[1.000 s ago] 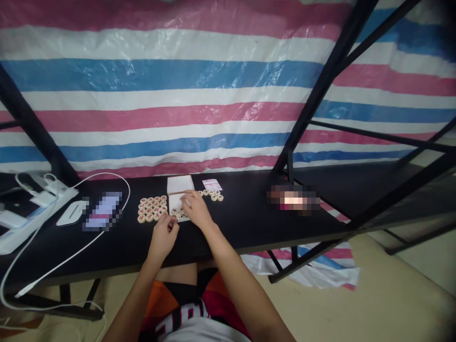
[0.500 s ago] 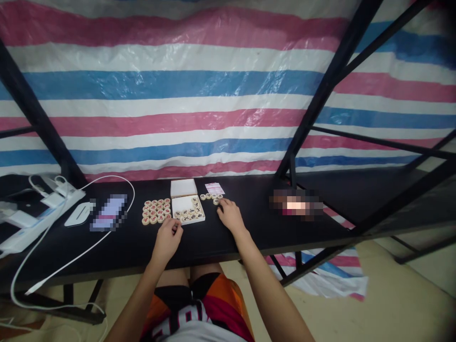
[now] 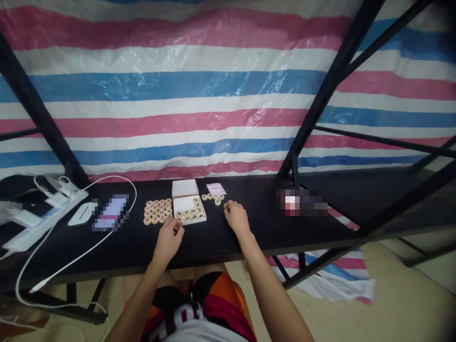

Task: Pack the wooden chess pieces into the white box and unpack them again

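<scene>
An open white box [image 3: 188, 222] stands on the black table, its lid [image 3: 184, 188] laid back behind it. Several xiangqi pieces [image 3: 193, 211] with black characters lie in the box along its near and right sides. My left hand [image 3: 170, 236] is at the box's near left corner, fingers curled together; what they hold, if anything, is hidden. To the right of the box, several black-marked pieces [image 3: 215, 196] form a small group, one a little nearer me [image 3: 217, 202]. My right hand [image 3: 236, 217] rests just right of that piece, fingers loosely bent, no piece visible in them.
Red-marked pieces [image 3: 158, 210] stand in rows left of the box. A pink-and-white paper slip [image 3: 216, 188] lies behind the black group. Farther left are a blurred-out phone-like object [image 3: 111, 212], a white flat device [image 3: 81, 213], a power strip [image 3: 42, 221] and cables. A pixelated object [image 3: 301, 203] lies right.
My right hand has drawn away to the right from the nearest black-marked piece, which now shows in full. My left hand stays at the box corner. The view has shifted slightly.
</scene>
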A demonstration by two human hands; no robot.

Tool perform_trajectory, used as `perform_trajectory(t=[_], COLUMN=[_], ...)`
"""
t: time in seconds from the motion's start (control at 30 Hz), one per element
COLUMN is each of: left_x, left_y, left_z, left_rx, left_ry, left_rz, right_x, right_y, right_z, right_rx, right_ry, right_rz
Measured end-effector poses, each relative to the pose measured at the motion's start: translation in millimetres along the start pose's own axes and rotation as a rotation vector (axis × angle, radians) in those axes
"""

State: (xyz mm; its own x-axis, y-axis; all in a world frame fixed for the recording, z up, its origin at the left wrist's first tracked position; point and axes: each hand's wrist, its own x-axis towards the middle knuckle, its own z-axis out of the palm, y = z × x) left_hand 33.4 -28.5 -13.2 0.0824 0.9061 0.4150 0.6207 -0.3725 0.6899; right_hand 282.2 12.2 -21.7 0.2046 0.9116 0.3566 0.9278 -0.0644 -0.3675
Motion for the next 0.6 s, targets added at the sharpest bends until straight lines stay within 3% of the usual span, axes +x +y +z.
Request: perform_trajectory(t=[0.1,0.17,0.27,0.33,0.47,0.6], left_x=[0.8,1.5,1.9,1.6,0.9,1.3], left_y=[-2.2,-3.8,-4.4,-3.3,0.4,1.0], left_z=[0.6,1.4,2.1,1.9,0.5,0.0], left_rx=[-0.014,-0.017,-0.013,-0.008,-0.002,-0.002], left_ry=[-0.008,-0.006,-0.004,-0.011,-0.018,-0.020], left_rz=[0.005,0.000,-0.005,-0.008,-0.015,-0.013], right_x=[-3.4,-3.0,5.3,14.6,29.2,28.5], right_y=[-14.2,-30.1,-58.8,-75.8,-92.5,-89.7], right_z=[-6.9,-6.5,3.8,13.9,29.0,30.9], right_rx=[0.021,0.080,0.238,0.307,0.304,0.294], right_ry=[0.109,0.167,0.053,-0.047,-0.177,-0.209], right_rz=[0.026,-0.078,-0.400,-0.520,-0.544,-0.558])
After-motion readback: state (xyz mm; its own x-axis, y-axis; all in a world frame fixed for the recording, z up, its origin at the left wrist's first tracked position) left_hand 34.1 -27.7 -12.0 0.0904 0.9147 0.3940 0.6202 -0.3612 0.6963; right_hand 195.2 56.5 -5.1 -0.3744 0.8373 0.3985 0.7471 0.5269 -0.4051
